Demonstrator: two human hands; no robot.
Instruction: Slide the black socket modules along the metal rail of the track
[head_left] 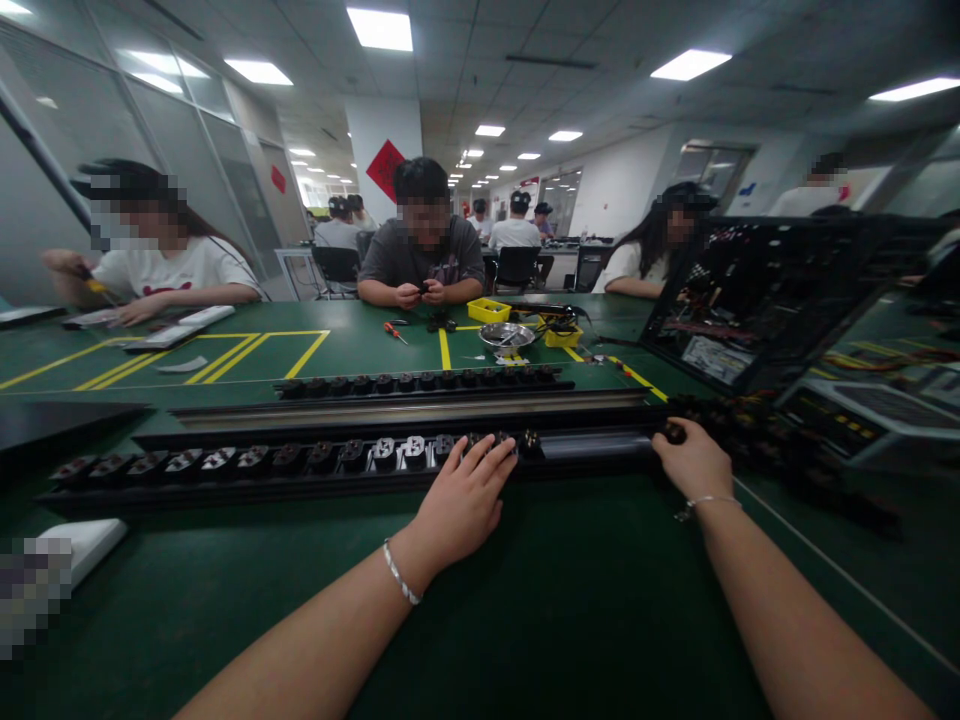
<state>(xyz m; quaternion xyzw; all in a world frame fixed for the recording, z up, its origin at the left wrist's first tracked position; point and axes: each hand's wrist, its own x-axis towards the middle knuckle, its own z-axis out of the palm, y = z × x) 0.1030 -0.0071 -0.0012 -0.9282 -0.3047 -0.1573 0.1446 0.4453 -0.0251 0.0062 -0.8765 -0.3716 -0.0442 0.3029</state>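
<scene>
On socket strip [300, 462]: left hand [461, 500] flat, right hand [694, 462] gripping end.

Bright ceiling panels [379, 28] light an office with glass partitions [172, 150] and a green table [585, 590].

A long socket strip [300, 462] lies across the middle of the frame on the table [570, 600], with a second strip [420, 382] just behind it. The left hand [461, 500] rests at the near strip's centre, the right hand [694, 462] at its right end. An open computer case [757, 300] stands at right; a metal bowl [506, 335] sits behind the strips, between two small bins [487, 310].
</scene>
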